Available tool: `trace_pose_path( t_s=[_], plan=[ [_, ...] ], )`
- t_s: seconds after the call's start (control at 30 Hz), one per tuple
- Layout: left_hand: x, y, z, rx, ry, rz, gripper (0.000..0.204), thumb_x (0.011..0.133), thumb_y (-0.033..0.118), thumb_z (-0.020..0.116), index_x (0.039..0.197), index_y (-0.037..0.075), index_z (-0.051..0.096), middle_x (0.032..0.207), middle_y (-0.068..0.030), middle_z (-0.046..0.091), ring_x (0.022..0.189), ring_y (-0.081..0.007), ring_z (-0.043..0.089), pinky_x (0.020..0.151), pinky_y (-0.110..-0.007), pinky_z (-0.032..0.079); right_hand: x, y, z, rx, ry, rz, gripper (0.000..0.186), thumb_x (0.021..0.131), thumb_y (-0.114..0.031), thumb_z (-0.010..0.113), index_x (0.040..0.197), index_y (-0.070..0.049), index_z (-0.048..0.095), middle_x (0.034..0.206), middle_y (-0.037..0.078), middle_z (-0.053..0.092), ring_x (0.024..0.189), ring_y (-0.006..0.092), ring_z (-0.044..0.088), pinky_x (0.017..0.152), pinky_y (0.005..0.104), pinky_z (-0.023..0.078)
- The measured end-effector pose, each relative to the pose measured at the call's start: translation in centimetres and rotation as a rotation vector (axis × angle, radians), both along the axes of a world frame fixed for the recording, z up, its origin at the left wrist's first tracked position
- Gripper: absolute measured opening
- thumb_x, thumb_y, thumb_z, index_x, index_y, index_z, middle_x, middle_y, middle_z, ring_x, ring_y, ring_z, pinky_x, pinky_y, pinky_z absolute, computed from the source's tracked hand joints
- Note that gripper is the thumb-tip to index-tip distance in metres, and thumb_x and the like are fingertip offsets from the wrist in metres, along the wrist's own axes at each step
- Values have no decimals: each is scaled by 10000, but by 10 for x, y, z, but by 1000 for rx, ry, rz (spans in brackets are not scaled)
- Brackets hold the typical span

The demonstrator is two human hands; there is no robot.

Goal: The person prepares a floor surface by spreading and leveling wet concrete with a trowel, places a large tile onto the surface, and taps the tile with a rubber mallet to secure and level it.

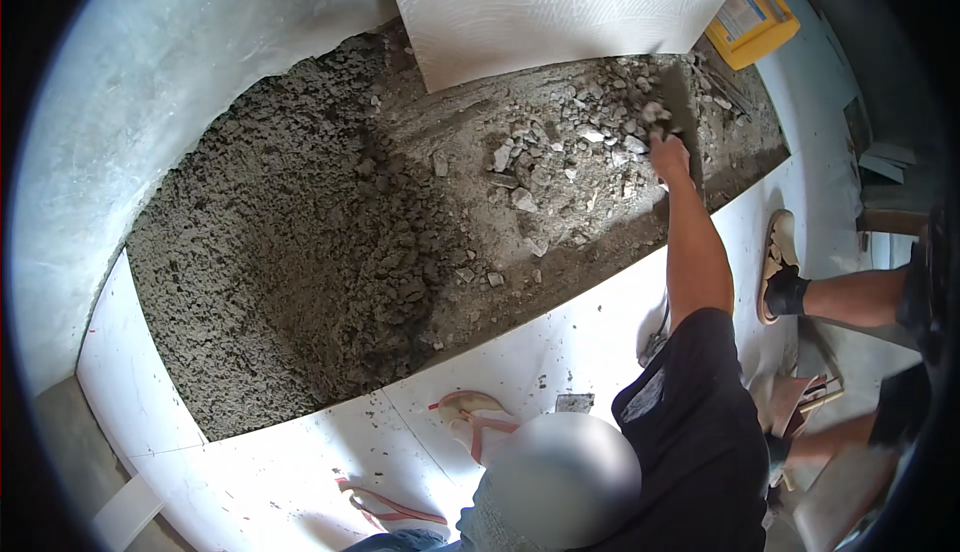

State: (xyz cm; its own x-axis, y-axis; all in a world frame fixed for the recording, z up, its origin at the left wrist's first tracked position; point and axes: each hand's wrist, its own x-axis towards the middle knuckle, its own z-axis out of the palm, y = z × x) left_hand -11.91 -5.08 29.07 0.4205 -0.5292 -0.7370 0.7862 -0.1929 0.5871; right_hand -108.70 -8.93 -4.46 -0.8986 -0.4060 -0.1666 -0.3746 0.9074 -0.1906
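Note:
Neither my left hand nor my right hand shows in this view. A bare arm in a dark sleeve (690,392) belongs to another person, low at the bottom middle with the head blurred. That person's hand (671,159) is closed among the broken stones (600,137); what it grips, if anything, I cannot make out. Left of the stones spreads a thick bed of dark, damp mortar (290,232), rough on top with a hollow in its middle. Bare dusty ground (430,127) lies between the mortar and the stones.
A large white panel (560,12) with a ridged face stands over the far edge. A yellow jug (752,22) sits at the far right. White tiles (300,472) border the mortar in front. Sandalled feet (475,417) stand on them; another person's leg (850,300) enters from the right.

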Motion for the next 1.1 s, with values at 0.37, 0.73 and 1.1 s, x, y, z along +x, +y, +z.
trace_pose_path(
  t_s=[0.37,0.73,1.1],
  plan=[
    [66,-4,-19,-3,-24,-14,176,915,267,521,826,122,475,526,51,450,486,-74,486,518,-264,315,215,-50,40,-136,-296,335,416,950,-337,489,1048,68,495,918,337,615,918,480,594,807,521,479],
    [58,31,8,-44,23,-9,244,938,284,526,785,105,462,577,38,473,523,-81,509,525,-269,322,179,-54,35,-169,44,172,361,879,-293,587,1029,36,583,910,252,639,889,406,633,778,458,510],
    [50,6,-9,-114,-31,-91,234,932,260,528,768,106,462,571,40,487,511,-87,506,515,-275,319,314,-90,44,-322,-351,344,424,942,-331,495,963,92,508,876,344,606,898,497,584,784,518,480]
  ],
)
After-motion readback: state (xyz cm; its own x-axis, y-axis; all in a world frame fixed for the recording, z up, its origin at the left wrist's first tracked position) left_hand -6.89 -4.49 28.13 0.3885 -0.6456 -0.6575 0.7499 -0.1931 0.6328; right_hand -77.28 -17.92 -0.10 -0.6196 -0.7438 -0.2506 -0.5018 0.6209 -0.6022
